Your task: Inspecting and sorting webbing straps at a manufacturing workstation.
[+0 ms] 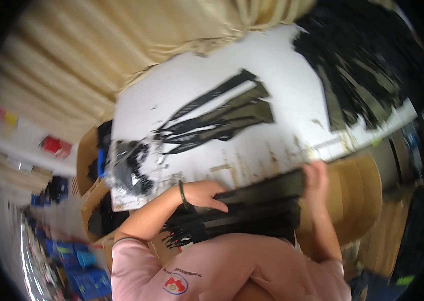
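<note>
A garment workshop: a white worktop [282,75] heaped with black fabric strips [367,55], cardboard boxes [89,150] alongside.

Bright, motion-blurred fisheye view, dark vignetted rim.

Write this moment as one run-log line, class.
left hand: on strap bundle | right hand: gripping bundle end | white table: loose straps, black pile, clear bag

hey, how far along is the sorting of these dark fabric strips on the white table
A few strips lie fanned out on the white table, so that part looks done. In hand: a stacked bundle of strips, with the left hand pressing on top and the right hand gripping its end. Left, apparently: the big dark pile at the far corner.
</note>
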Action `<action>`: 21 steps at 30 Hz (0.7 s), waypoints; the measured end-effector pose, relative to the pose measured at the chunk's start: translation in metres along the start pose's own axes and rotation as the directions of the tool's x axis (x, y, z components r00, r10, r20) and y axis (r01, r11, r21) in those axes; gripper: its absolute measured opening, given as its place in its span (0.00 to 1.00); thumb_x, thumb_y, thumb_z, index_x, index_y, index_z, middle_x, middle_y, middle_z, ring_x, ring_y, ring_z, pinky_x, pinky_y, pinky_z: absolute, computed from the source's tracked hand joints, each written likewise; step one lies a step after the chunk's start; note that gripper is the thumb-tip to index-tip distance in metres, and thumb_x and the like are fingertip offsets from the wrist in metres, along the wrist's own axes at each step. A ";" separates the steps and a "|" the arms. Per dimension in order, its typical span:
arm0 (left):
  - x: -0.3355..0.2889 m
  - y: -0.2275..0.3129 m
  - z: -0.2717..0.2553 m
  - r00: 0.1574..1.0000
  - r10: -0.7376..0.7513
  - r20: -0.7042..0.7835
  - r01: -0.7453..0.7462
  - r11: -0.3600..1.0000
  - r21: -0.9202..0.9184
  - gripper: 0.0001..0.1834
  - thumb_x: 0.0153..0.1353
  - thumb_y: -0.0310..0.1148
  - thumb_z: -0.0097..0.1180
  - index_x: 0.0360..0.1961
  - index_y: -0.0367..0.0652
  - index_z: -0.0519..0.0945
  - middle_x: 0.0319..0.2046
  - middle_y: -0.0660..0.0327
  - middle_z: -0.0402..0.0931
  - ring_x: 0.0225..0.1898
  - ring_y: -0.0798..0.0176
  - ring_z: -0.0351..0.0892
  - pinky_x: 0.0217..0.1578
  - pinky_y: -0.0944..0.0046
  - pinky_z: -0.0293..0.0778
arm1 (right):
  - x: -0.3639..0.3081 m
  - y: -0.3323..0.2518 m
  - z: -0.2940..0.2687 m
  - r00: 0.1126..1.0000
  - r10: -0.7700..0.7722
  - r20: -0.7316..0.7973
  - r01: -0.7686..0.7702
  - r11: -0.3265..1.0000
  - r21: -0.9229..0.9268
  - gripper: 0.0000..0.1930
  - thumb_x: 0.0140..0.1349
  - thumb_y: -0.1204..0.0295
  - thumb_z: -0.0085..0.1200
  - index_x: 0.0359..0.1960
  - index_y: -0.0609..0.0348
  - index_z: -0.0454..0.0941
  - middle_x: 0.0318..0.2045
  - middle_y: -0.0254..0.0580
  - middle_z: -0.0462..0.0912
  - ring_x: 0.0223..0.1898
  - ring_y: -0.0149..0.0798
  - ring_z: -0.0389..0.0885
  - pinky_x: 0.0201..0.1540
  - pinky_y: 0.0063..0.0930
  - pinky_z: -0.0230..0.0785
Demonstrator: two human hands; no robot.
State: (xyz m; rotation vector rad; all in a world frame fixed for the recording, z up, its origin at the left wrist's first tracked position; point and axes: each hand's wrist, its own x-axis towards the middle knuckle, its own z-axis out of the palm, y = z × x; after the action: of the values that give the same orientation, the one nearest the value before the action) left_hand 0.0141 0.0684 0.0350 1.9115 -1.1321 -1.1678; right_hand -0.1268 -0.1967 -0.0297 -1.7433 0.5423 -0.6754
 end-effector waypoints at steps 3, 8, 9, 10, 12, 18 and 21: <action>-0.020 -0.042 -0.002 0.862 -0.248 0.441 0.087 0.931 0.355 0.27 0.55 0.53 0.56 0.35 0.35 0.78 0.28 0.49 0.78 0.31 0.56 0.78 0.33 0.57 0.71 | -0.017 0.047 -0.027 0.998 0.019 0.066 -0.008 0.985 -0.170 0.05 0.64 0.74 0.47 0.35 0.64 0.68 0.29 0.37 0.70 0.33 0.32 0.67 0.40 0.25 0.64; 0.072 -0.116 0.002 0.989 0.121 0.086 -0.147 0.845 0.514 0.20 0.51 0.51 0.57 0.32 0.44 0.79 0.27 0.54 0.77 0.29 0.53 0.76 0.28 0.50 0.70 | -0.065 0.090 -0.024 0.947 0.044 0.318 0.061 0.947 -0.315 0.11 0.68 0.65 0.42 0.41 0.59 0.69 0.30 0.39 0.70 0.31 0.32 0.67 0.38 0.22 0.63; 0.088 -0.082 -0.006 0.948 0.045 -0.315 0.111 0.881 0.460 0.17 0.47 0.46 0.60 0.32 0.45 0.77 0.28 0.54 0.75 0.31 0.51 0.76 0.32 0.51 0.70 | -0.068 0.084 -0.025 0.944 0.043 0.326 0.066 0.946 -0.316 0.11 0.68 0.65 0.42 0.41 0.59 0.69 0.30 0.39 0.70 0.31 0.32 0.67 0.38 0.22 0.63; 0.096 -0.082 -0.011 0.819 0.185 -0.543 0.122 0.868 0.480 0.18 0.45 0.44 0.62 0.32 0.44 0.75 0.34 0.53 0.74 0.38 0.49 0.74 0.37 0.52 0.69 | -0.068 0.071 -0.024 0.945 0.075 0.317 0.029 0.950 -0.311 0.13 0.63 0.67 0.48 0.44 0.63 0.70 0.35 0.46 0.73 0.37 0.38 0.71 0.42 0.29 0.64; 0.116 -0.102 -0.026 0.739 0.243 -0.628 0.311 0.704 0.638 0.23 0.44 0.44 0.63 0.38 0.43 0.74 0.39 0.56 0.72 0.48 0.51 0.69 0.43 0.54 0.65 | -0.064 0.066 -0.022 0.942 0.101 0.321 0.003 0.951 -0.310 0.18 0.59 0.69 0.54 0.47 0.67 0.70 0.40 0.52 0.76 0.42 0.45 0.74 0.47 0.35 0.66; 0.142 -0.138 -0.045 0.647 0.213 -0.732 0.446 0.674 0.590 0.19 0.43 0.40 0.65 0.36 0.45 0.76 0.39 0.58 0.73 0.46 0.54 0.71 0.41 0.54 0.64 | -0.047 0.031 -0.026 0.941 -0.021 0.337 0.186 0.865 -0.466 0.13 0.62 0.65 0.52 0.38 0.65 0.71 0.28 0.47 0.75 0.26 0.39 0.73 0.28 0.31 0.67; 0.143 -0.124 -0.055 0.702 0.087 -0.707 0.387 0.787 0.480 0.19 0.42 0.39 0.66 0.36 0.46 0.78 0.38 0.58 0.74 0.48 0.54 0.70 0.43 0.54 0.63 | -0.033 0.028 -0.026 0.975 0.110 0.193 -0.059 0.965 -0.255 0.13 0.63 0.66 0.52 0.38 0.65 0.72 0.27 0.45 0.75 0.24 0.34 0.72 0.25 0.28 0.66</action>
State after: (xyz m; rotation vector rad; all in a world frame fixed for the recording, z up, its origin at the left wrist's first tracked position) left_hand 0.1416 -0.0013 -0.0981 2.6473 -0.9439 -0.0088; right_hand -0.1694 -0.1998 -0.0566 -1.9847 0.5720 -0.3709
